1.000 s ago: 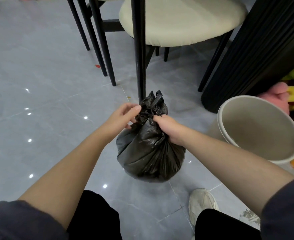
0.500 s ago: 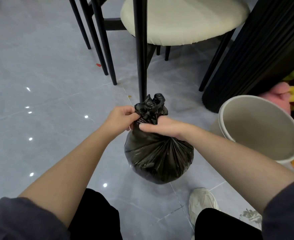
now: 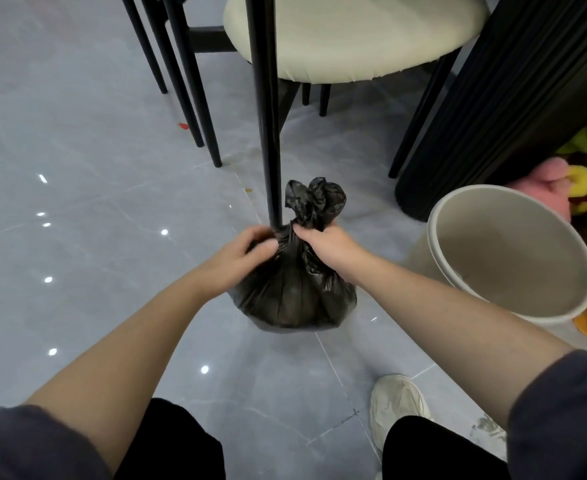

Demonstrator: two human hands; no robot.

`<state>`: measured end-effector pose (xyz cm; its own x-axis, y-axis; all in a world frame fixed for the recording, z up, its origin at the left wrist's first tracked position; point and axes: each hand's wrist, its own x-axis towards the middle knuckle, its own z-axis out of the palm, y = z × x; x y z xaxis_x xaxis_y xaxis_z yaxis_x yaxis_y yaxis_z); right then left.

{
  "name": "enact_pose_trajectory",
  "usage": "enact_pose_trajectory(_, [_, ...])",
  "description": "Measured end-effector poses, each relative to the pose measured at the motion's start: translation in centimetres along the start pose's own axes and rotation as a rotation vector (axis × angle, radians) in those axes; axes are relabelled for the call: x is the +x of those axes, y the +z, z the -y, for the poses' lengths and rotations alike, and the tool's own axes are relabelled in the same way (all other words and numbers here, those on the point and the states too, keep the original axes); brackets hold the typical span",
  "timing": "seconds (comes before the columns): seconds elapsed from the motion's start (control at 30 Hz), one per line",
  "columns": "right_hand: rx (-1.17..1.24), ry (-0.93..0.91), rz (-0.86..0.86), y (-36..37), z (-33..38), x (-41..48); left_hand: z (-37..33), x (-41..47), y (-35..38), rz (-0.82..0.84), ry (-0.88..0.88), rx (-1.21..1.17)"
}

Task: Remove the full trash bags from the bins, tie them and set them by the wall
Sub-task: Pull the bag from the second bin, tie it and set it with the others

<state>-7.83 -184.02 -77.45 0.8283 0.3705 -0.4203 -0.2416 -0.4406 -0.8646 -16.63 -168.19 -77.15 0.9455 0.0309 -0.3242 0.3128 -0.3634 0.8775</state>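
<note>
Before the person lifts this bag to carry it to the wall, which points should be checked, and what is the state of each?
1. Black plastic trash bag out of the round beige bin, standing on the grey tiled floor: ok.
2. Right grip curled round the gathered neck: ok.
3. Left grip holding the bag: cannot tell, blurred.
4. Knot finished: cannot tell.
5. Lifting path clear: not ok, black chair leg stands close behind.

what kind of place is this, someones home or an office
Most likely a home dining area. A cream-cushioned chair on black legs stands beside a fluted black table base on glossy grey floor tiles. Soft plush toys lie piled by the small waste bin.
</note>
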Motion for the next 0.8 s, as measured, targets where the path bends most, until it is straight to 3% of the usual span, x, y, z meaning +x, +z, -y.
enact_pose_trajectory(0.13, [0.175,0.047,-0.072,-0.1,0.0,1.3,1.6,2.0,1.9,-0.026,0.058,0.435])
enact_pose_trajectory(0.2, [0.23,0.071,-0.087,0.2,0.0,2.0,1.2,3.3,3.1,-0.055,0.062,0.487])
enact_pose_trajectory(0.4, [-0.01,0.048,-0.2,0.7,-3.1,3.7,1.4,6.1,6.1,0.104,-0.018,0.26])
enact_pose_trajectory(0.5, [-0.056,0.07,-0.222,1.1,-5.2,4.8,3.4,6.9,7.7,0.072,-0.102,0.2])
enact_pose_trajectory(0.6, [-0.074,0.09,-0.23,1.7,-7.0,5.7,5.3,7.5,8.8,0.065,-0.08,0.19])
enact_pose_trajectory(0.73, [-0.111,0.031,-0.089,0.6,-9.0,6.2,7.4,7.9,9.5,-0.033,0.046,0.092])
enact_pose_trajectory(0.8, [-0.249,-0.029,0.011,-1.0,-9.7,6.5,7.9,8.2,9.5,-0.088,0.036,-0.004])
